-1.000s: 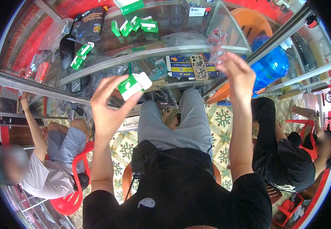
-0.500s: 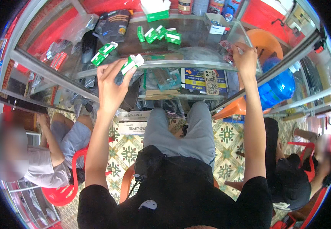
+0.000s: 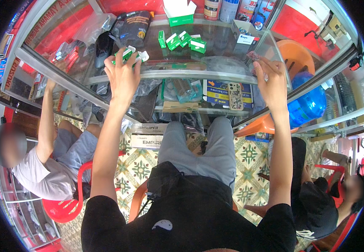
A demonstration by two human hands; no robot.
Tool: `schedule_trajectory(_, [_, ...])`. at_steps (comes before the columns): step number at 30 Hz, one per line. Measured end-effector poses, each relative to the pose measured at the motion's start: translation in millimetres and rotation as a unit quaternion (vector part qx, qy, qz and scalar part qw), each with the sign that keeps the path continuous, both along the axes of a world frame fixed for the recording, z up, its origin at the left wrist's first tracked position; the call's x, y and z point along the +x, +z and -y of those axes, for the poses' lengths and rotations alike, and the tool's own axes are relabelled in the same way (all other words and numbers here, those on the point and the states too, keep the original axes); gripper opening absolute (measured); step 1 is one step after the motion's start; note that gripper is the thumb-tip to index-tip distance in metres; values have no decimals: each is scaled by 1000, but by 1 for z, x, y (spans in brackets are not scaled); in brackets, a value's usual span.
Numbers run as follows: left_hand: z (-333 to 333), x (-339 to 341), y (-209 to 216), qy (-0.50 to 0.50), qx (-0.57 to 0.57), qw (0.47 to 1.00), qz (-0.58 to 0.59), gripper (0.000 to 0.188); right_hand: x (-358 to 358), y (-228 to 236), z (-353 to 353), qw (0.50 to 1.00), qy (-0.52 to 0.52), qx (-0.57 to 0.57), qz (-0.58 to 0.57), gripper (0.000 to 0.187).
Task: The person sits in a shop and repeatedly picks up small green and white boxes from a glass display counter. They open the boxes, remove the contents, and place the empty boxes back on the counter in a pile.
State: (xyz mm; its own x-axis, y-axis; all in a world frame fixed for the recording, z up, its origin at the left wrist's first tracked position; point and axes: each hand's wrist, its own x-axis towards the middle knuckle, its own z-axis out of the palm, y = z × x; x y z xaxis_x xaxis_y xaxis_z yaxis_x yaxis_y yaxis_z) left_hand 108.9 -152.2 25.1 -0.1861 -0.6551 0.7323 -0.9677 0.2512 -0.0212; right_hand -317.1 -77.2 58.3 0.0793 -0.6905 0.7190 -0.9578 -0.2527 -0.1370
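Note:
My left hand is over the left part of the glass counter, fingers spread. At its fingertips are a small green-and-white box and another small box with raised white flaps; the fingers partly hide both. My right hand is at the counter's right end, its fingers curled around a small clear plastic packet with reddish contents, mostly hidden by the hand. Several closed small green boxes lie between the hands, farther back. Behind them stands a larger green-and-white carton, its lid up.
The glass counter's metal front edge runs before me. A phone lies on the lower shelf. A small open white box and cans stand at the back. A blue water jug is right; a seated person reaches in at left.
My left hand has moved forward with the flapped box, to the other green box, and its fingers have spread. My right hand has shifted slightly toward me. The person at left has raised an arm.

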Motion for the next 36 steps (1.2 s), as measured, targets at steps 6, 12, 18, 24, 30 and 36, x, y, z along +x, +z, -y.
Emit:
schedule_trajectory(6, [26, -32, 20, -160, 43, 984, -73, 60, 40, 4, -35, 994, 91, 13, 52, 15])
schedule_trajectory(12, [97, -29, 22, -230, 136, 963, -39, 68, 72, 9, -65, 981, 166, 58, 77, 9])
schedule_trajectory(18, [91, -27, 26, -242, 189, 936, -170, 62, 68, 7, -80, 978, 189, 39, 83, 10])
schedule_trajectory(24, [3, -49, 31, -467, 355, 529, -613, 54, 71, 10, -87, 953, 229, 64, 188, 14])
schedule_trajectory(30, [-85, -71, -5, -539, 412, 231, -697, 53, 91, 22, -89, 923, 297, 58, 237, 29])
schedule_trajectory(36, [-126, -90, -9, -474, 477, 278, -686, 49, 109, 30, -92, 897, 352, 93, 250, 57])
